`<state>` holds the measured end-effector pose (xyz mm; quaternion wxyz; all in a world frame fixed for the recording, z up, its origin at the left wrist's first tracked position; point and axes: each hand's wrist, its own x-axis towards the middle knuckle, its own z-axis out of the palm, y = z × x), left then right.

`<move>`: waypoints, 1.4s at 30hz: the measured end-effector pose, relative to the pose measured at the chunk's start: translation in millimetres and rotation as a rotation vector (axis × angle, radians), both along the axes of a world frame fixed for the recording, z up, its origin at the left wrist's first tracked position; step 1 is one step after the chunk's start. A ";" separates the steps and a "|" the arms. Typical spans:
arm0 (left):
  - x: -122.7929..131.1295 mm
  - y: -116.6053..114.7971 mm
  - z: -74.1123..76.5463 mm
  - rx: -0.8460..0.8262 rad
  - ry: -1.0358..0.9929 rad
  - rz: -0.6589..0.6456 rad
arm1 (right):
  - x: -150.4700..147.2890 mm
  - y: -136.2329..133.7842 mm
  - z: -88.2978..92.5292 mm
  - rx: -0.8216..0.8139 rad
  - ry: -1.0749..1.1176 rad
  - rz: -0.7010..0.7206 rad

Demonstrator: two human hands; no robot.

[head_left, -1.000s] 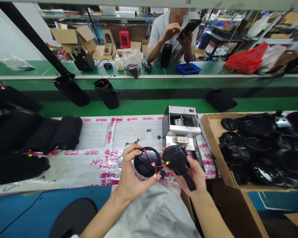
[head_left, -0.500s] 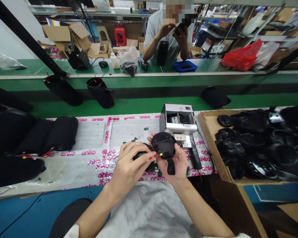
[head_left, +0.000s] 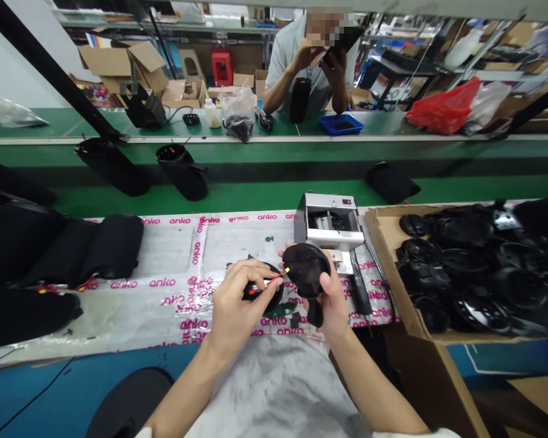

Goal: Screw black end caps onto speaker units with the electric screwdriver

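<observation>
In front of my body, my right hand (head_left: 332, 298) grips a round black plastic cap (head_left: 308, 264) by its edge. A short black strap (head_left: 315, 312) hangs below the cap. Beside it, my left hand (head_left: 242, 298) is closed, thumb and fingertips pinching a thin red wire (head_left: 278, 278). A small yellow tip (head_left: 287, 269) at the wire's end lies against the cap's left side. Beneath my left hand sits a dark cylindrical piece (head_left: 274, 298), mostly hidden by the fingers; whether that hand also holds it I cannot tell.
A silver-grey machine (head_left: 331, 222) stands just beyond my hands. At right, a cardboard box (head_left: 393, 286) holds several black plastic parts. Black fabric-covered cylinders (head_left: 119, 246) lie at left, others (head_left: 182, 173) on the green belt. A co-worker (head_left: 283, 67) sits opposite, holding a black object.
The black cap has shifted slightly right and turned in my right hand. The wire's yellow tip moved left and up on it. More of the dark piece under my left hand shows.
</observation>
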<state>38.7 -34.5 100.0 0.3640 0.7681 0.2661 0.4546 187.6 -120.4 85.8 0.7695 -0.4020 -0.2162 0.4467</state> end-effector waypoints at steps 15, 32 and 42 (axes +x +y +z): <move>-7.6 6.8 4.2 0.000 0.081 -0.041 | 9.0 -2.7 21.2 0.042 -0.512 0.091; -11.4 32.4 26.9 0.213 0.203 -0.274 | 5.5 -7.9 11.2 -0.054 -0.260 0.086; -1.8 17.8 27.9 0.237 0.227 -0.124 | -5.1 -14.9 17.5 -0.033 -0.450 -0.043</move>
